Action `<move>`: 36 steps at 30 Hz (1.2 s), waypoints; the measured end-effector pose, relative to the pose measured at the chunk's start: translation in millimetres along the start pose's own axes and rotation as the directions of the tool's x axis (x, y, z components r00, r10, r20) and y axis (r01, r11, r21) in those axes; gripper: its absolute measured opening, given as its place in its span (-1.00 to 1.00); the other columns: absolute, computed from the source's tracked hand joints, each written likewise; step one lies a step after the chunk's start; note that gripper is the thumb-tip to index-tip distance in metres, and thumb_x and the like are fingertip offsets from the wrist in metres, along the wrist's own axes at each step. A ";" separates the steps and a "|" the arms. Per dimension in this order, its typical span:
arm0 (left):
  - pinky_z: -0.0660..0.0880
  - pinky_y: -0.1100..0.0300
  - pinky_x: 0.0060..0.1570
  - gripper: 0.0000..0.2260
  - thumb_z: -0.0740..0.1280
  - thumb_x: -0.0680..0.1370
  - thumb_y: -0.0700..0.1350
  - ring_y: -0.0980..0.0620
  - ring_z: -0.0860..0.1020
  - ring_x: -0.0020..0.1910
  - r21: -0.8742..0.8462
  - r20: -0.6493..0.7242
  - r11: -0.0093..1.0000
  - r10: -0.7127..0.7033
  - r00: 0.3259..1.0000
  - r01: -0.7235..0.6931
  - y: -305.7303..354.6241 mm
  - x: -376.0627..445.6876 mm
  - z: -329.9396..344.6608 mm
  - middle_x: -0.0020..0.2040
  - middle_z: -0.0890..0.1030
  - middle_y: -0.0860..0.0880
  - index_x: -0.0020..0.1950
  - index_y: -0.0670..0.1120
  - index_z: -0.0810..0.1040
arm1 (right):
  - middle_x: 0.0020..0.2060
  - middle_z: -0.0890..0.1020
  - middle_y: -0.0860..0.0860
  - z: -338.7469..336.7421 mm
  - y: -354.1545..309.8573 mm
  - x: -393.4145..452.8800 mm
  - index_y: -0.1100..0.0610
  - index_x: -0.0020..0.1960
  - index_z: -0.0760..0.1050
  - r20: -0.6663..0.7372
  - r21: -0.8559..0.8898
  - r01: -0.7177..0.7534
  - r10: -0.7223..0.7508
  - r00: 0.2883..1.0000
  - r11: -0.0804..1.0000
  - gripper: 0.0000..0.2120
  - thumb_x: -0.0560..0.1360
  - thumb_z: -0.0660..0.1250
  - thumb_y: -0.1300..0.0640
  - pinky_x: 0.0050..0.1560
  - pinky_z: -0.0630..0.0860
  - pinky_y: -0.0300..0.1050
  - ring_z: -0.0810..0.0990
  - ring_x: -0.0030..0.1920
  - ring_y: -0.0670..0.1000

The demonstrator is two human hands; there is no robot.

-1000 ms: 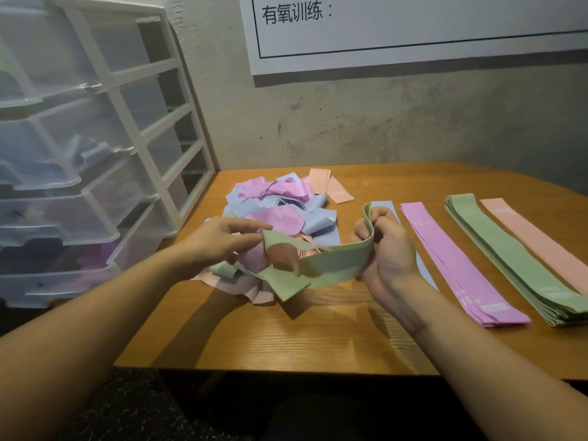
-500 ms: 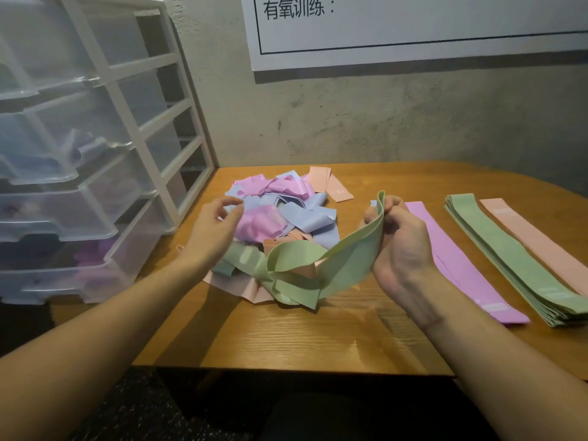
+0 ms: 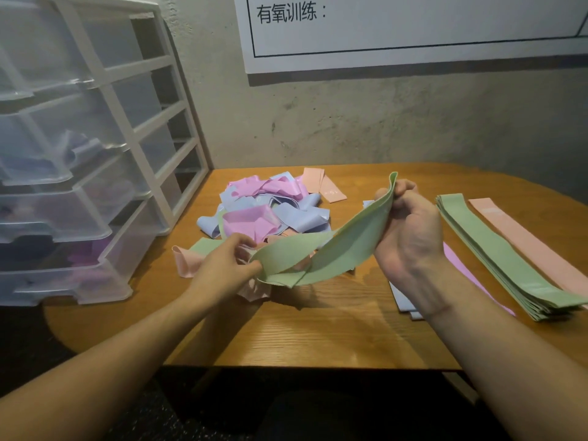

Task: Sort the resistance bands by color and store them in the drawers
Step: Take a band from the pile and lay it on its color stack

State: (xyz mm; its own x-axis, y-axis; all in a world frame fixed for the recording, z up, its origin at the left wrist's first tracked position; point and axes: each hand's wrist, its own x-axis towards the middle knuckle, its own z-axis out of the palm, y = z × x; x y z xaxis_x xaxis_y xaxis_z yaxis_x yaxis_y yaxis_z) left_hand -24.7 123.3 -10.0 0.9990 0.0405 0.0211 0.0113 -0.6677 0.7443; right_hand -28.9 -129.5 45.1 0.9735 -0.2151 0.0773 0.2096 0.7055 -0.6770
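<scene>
A green resistance band (image 3: 337,249) is stretched between both hands above the table. My right hand (image 3: 409,230) pinches its upper end and my left hand (image 3: 229,262) grips its lower end. Behind them lies a mixed heap of bands (image 3: 270,208) in pink, blue and peach. To the right lie sorted stacks: a green stack (image 3: 496,253), a peach stack (image 3: 525,240), a purple-pink stack (image 3: 467,275) and a blue stack (image 3: 402,300), the last two partly hidden by my right arm.
A translucent drawer unit (image 3: 79,160) with a white frame stands at the left on the wooden table (image 3: 318,329); some drawers hold bands. A concrete wall with a white poster (image 3: 413,23) is behind. The table's front edge is close to me.
The green band came free of the heap and is now pulled out longer. My left hand moved down to its lower end; my right hand rose slightly with the upper end.
</scene>
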 end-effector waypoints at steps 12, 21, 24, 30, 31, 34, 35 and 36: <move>0.50 -0.07 0.26 -0.93 0.29 0.63 -0.20 -0.10 0.62 0.08 -0.793 0.232 0.546 -0.141 0.962 0.271 31.5 -3.2 -18.3 0.08 0.65 -0.12 0.06 -0.07 0.54 | -0.26 0.50 -0.06 -12.4 -17.0 7.0 0.00 -0.15 0.38 -0.048 -0.192 0.095 -0.105 0.993 0.977 -0.66 0.55 0.01 0.38 -0.03 0.38 -0.09 0.43 -0.21 -0.07; 0.51 -0.07 0.22 -0.89 0.23 0.64 -0.24 -0.08 0.58 0.10 -0.774 0.203 0.588 -0.120 0.972 0.235 46.9 -0.9 -12.7 0.06 0.63 -0.13 0.06 -0.09 0.53 | -0.13 0.59 -0.02 -19.1 -28.4 12.5 -0.04 -0.06 0.48 -0.112 -0.213 0.102 -0.128 0.986 0.972 -0.64 0.58 0.08 0.38 -0.10 0.53 -0.15 0.51 -0.09 -0.02; 0.54 -0.03 0.13 -0.83 0.25 0.63 -0.24 -0.10 0.59 0.06 -0.799 0.260 0.539 -0.091 0.961 0.267 46.0 -1.3 -9.7 0.12 0.61 -0.16 0.18 -0.11 0.53 | 0.01 0.59 0.03 -22.8 -36.6 14.3 -0.05 0.00 0.51 -0.136 -0.223 0.105 -0.138 0.981 0.969 -0.61 0.58 0.07 0.38 -0.01 0.57 -0.08 0.54 0.00 0.02; 0.40 -0.05 0.35 -0.62 0.34 0.45 -0.25 -0.11 0.55 0.12 -0.918 0.321 0.244 -0.008 0.947 0.313 54.3 0.6 -1.8 0.14 0.61 -0.16 0.26 -0.06 0.51 | 0.10 0.62 0.09 -33.4 -53.3 18.3 -0.03 0.03 0.51 -0.186 -0.173 0.112 -0.144 0.972 0.978 -0.60 0.57 0.06 0.41 0.00 0.63 -0.02 0.60 0.07 0.07; 0.42 -0.05 0.33 -0.60 0.33 0.43 -0.26 -0.11 0.56 0.10 -0.928 0.320 0.202 0.000 0.948 0.313 54.5 2.2 -0.8 0.13 0.62 -0.17 0.26 -0.05 0.51 | 0.09 0.62 0.09 -35.9 -55.7 19.1 -0.02 0.04 0.51 -0.196 -0.160 0.107 -0.138 0.971 0.981 -0.60 0.56 0.06 0.41 -0.01 0.63 -0.02 0.60 0.07 0.08; 0.53 -0.05 0.14 -0.67 0.31 0.45 -0.23 -0.09 0.57 0.00 -0.918 0.326 0.251 0.032 0.945 0.308 55.9 6.3 3.0 0.03 0.62 -0.17 0.21 -0.07 0.55 | 0.07 0.61 0.08 -42.6 -64.0 18.3 0.01 0.07 0.49 -0.180 -0.142 0.086 -0.111 0.977 0.986 -0.61 0.55 0.05 0.42 -0.02 0.64 -0.02 0.60 0.07 0.08; 0.56 -0.02 0.05 -0.74 0.33 0.48 -0.18 -0.08 0.55 -0.05 -0.903 0.335 0.297 0.028 0.942 0.312 56.8 7.5 5.6 -0.04 0.58 -0.15 0.17 -0.08 0.56 | 0.08 0.61 0.09 -44.2 -66.6 17.6 0.02 0.08 0.48 -0.163 -0.150 0.083 -0.108 0.981 0.985 -0.62 0.55 0.06 0.42 -0.03 0.64 -0.02 0.62 0.08 0.08; 0.57 0.01 -0.01 -0.78 0.35 0.50 -0.10 -0.07 0.52 -0.07 -0.879 0.341 0.358 0.013 0.940 0.314 58.7 7.4 8.2 -0.08 0.54 -0.13 0.13 -0.08 0.57 | 0.07 0.62 0.09 -45.5 -68.9 17.1 0.03 0.09 0.48 -0.147 -0.162 0.083 -0.107 0.983 0.983 -0.63 0.56 0.06 0.42 -0.02 0.65 -0.01 0.63 0.08 0.09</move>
State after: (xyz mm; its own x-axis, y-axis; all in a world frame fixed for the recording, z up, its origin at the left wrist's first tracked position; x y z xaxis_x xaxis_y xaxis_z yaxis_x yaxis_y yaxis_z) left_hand -16.2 78.3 28.4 0.9542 -0.2244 -0.1979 0.2788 0.4269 0.8602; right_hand -30.8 -212.5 59.8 0.9215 -0.3863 0.0408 0.2719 0.5663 -0.7781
